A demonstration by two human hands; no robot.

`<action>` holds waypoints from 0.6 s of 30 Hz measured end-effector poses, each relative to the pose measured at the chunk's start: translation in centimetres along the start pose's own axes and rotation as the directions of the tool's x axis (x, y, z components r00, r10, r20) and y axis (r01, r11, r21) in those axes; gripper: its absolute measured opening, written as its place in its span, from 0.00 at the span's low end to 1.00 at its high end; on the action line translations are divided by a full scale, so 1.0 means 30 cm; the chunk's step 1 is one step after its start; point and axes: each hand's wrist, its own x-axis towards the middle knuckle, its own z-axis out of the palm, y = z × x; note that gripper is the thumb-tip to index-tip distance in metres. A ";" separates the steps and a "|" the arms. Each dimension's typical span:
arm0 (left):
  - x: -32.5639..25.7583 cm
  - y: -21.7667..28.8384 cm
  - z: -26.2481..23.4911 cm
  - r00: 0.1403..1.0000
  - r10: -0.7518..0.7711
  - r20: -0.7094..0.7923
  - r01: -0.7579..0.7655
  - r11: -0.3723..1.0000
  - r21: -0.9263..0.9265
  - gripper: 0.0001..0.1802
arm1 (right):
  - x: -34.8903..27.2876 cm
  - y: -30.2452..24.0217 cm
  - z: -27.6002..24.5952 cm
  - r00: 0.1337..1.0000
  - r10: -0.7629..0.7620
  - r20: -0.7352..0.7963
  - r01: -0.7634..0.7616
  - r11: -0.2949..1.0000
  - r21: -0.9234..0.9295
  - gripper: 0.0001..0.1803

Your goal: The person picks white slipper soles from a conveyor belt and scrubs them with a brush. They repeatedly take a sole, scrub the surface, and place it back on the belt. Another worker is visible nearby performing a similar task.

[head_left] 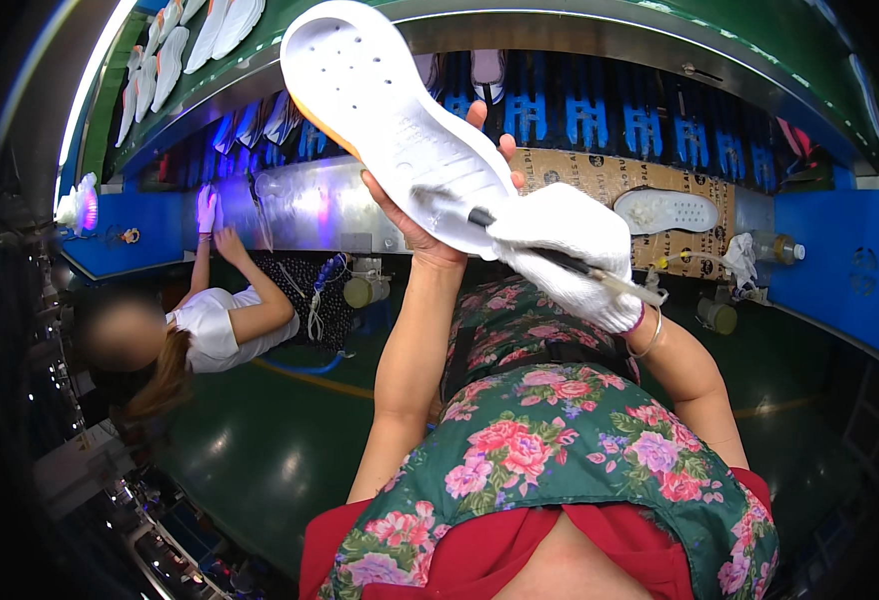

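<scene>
A white shoe sole (380, 110) with small holes at its far end and an orange edge is held up in front of me. My bare left hand (425, 235) supports it from beneath, fingers curled round its edges. My right hand (570, 250), in a white knitted glove, grips a slim brush (615, 283) with a pale handle end. The dark brush tip touches or lies just over the near end of the sole's inner face, by the rim. The glove hides the middle of the brush.
Another white sole (668, 212) lies on a cardboard sheet (560, 170) beyond my right hand. A bottle (788, 250) stands at the right. Blue holders (585, 110) line the conveyor behind. Several soles fill the upper-left shelf. A co-worker (225, 320) works at the left.
</scene>
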 end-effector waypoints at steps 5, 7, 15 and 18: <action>0.006 0.009 0.028 0.999 0.018 0.038 -0.020 0.999 0.044 0.55 | -0.016 -0.012 0.002 0.980 -0.147 0.134 0.143 0.989 0.042 0.14; 0.002 0.030 0.012 0.995 -0.026 0.101 0.019 0.997 0.075 0.55 | -0.016 0.004 -0.008 0.986 -0.027 0.162 -0.003 0.983 0.184 0.14; 0.028 0.051 0.010 0.982 -0.082 0.172 0.062 0.991 0.117 0.63 | -0.030 -0.023 -0.011 0.979 0.020 0.204 -0.087 0.942 0.325 0.13; 0.027 0.070 0.015 0.978 -0.162 0.134 0.129 0.966 0.224 0.63 | -0.031 -0.017 -0.003 0.985 0.147 0.090 -0.166 0.949 0.267 0.10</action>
